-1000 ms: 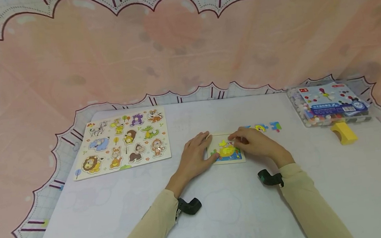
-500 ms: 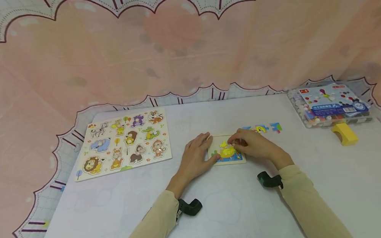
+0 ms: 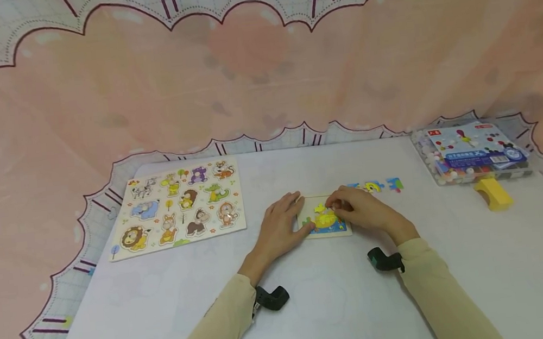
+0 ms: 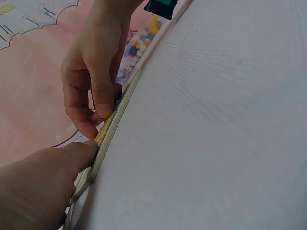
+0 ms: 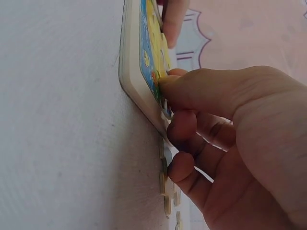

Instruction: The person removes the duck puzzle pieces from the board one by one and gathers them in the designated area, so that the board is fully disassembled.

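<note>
A small wooden jigsaw board (image 3: pixel 310 206) lies at the table's middle, with a yellow and blue picture (image 3: pixel 325 220) partly filled in. My left hand (image 3: pixel 279 226) rests along its left side, fingers extended at the upper corner and thumb (image 4: pixel 81 154) pressing on the face. Over the board's right side, my right hand (image 3: pixel 366 210) has thumb and index finger together on a small puzzle piece, which they mostly hide. In the right wrist view the right thumb (image 5: pixel 201 91) touches the picture's edge; the other fingers curl loosely beside the board.
Loose puzzle pieces (image 3: pixel 394 184) lie behind the right hand. An animal puzzle board (image 3: pixel 211 202) is at left. At the back right are a clear box of colored beads (image 3: pixel 471 153) and a yellow arch block (image 3: pixel 493 194). A patterned curtain (image 3: pixel 263 83) hangs behind.
The head view has tilted slightly. My right thumb has moved down and closer to the index finger over the board; my left hand keeps its place.
</note>
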